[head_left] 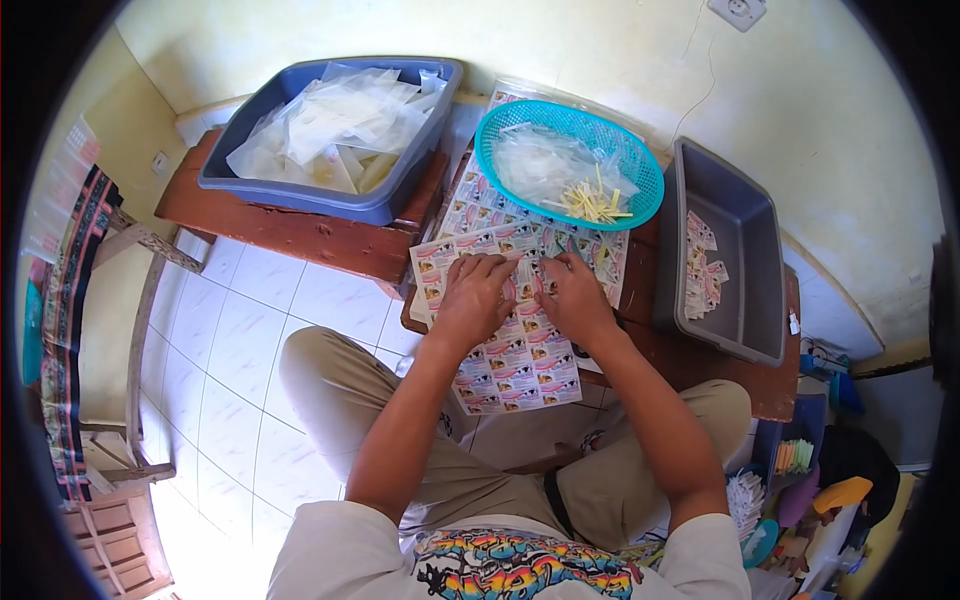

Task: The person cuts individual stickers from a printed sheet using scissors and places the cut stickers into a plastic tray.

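Note:
A sheet of printed labels (510, 375), with rows of small repeated pictures, lies under both hands and hangs over the near edge of the bench toward my lap. My left hand (474, 300) rests flat on its upper left part, fingers stretched to the right. My right hand (580, 302) is at its right side, thumb and fingers apart and slightly bent, fingertips touching the paper. More printed sheets (470, 212) lie beneath and beyond it. A small dark object by my right wrist is mostly hidden.
Beyond my hands stands a turquoise basket (652, 190) with clear plastic bags and pale yellow strips. A grey-blue tub (385, 205) of plastic bags is at the left on a red-brown bench (300, 238). Cut labels (703, 265) lie in a grey tub (748, 255) at the right.

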{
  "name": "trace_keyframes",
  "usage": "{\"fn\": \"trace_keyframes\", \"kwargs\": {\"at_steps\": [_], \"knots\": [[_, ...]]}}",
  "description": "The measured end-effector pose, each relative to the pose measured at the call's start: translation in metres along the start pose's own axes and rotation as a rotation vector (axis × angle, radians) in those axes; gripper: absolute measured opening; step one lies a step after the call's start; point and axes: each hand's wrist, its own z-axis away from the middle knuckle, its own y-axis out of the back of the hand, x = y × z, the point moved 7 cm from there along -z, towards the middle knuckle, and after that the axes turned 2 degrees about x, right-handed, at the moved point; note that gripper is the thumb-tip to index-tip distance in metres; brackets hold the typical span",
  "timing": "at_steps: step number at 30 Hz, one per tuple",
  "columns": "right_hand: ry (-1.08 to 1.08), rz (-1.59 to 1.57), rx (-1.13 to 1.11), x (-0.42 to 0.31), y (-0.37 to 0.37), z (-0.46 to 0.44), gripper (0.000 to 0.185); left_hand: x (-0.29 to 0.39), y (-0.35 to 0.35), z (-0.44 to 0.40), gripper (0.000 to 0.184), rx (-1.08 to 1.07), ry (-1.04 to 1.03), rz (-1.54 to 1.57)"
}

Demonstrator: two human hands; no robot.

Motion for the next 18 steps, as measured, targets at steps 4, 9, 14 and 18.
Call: {"fn": "trace_keyframes", "kwargs": {"at_steps": [4,9,14,18], "knots": [[0.010,0.012,0.025,0.003,0.001,-0.001,0.061,0.002,-0.002,0.002,0.066,-0.015,0.010,0.015],[0.037,0.044,-0.059,0.007,0.001,-0.004,0.066,0.001,-0.002,0.005,0.061,0.008,-0.005,0.009],[0.021,0.038,-0.167,0.014,-0.005,-0.009,0.069,0.003,-0.004,0.008,0.060,0.012,-0.031,0.014],[-0.004,0.051,-0.123,0.012,-0.002,-0.008,0.067,0.003,-0.007,0.006,0.060,0.022,-0.037,-0.010]]}}
